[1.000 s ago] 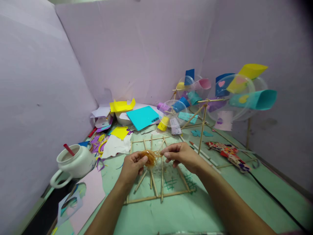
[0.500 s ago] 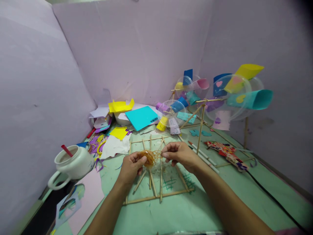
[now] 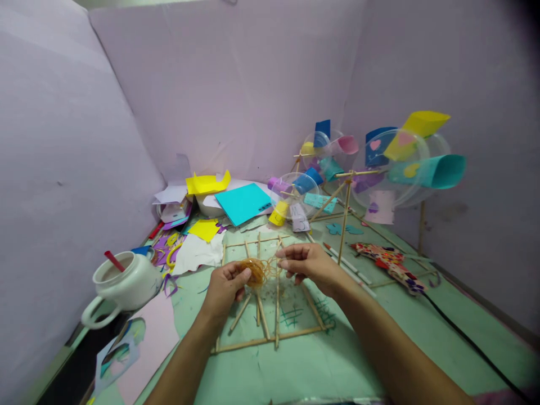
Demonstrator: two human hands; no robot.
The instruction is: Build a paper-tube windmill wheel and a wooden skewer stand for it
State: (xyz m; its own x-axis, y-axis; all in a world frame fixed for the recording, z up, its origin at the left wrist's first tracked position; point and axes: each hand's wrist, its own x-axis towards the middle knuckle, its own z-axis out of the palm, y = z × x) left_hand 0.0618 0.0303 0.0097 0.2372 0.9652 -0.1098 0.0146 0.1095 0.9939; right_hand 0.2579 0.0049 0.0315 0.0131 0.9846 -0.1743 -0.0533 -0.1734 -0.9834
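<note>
My left hand (image 3: 226,286) is closed around a bundle of amber rubber bands (image 3: 253,273). Just to its right, my right hand (image 3: 307,264) pinches a few loose bands that stretch out from the bundle. Both hands are held over a frame of thin wooden sticks (image 3: 291,336) lying on the green-covered table. One short stick (image 3: 240,315) slants inside the frame, below my left hand. Parts of the frame are hidden behind the hands and the bundle.
At the left stands a white teapot-like mug (image 3: 130,287) with a red item in it. Paper scraps and a turquoise sheet (image 3: 244,203) lie behind. On the right are stick-and-plastic-disc wheels (image 3: 396,163), pencils (image 3: 350,267) and a patterned cloth-covered tool with a black cord (image 3: 390,264).
The hands and the bundle stay almost in place; the right hand has shifted very slightly left. The whole view has drifted a little.
</note>
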